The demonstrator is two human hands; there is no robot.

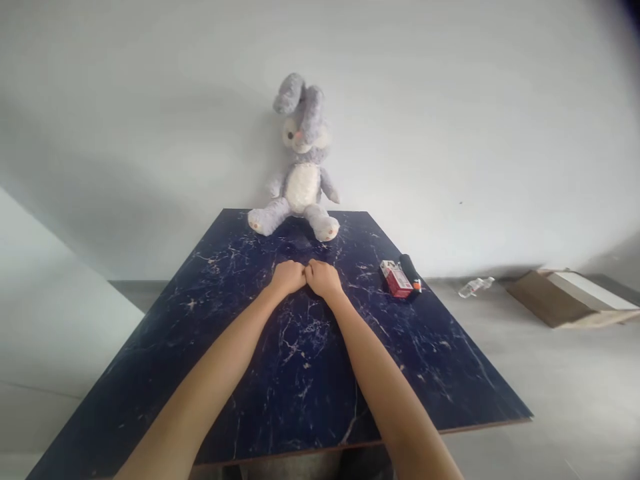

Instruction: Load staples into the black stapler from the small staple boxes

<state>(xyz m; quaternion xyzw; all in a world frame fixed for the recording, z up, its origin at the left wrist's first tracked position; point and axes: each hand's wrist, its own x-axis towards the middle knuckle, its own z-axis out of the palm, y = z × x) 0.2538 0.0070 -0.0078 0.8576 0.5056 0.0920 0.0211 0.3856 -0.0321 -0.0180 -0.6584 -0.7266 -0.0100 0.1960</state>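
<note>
My left hand [289, 276] is closed into a fist, low over the dark blue marbled table [300, 373]. Against it, thumb side to thumb side, rests my right hand [323, 278], also a fist. No object shows in or between them; the undersides of both hands are hidden. Just beyond the fists, a grey plush rabbit [303, 187] with a white belly sits at the table's far edge, leaning on the wall. One of its long ears hangs down over its face.
Right of my hands lie a red and white box [397, 279] and a black cylindrical thing [410, 268] with an orange spot. On the floor to the right are a clear plastic bottle [475, 287] and an open cardboard box [560, 300]. A pale wall [450, 120] stands behind the table.
</note>
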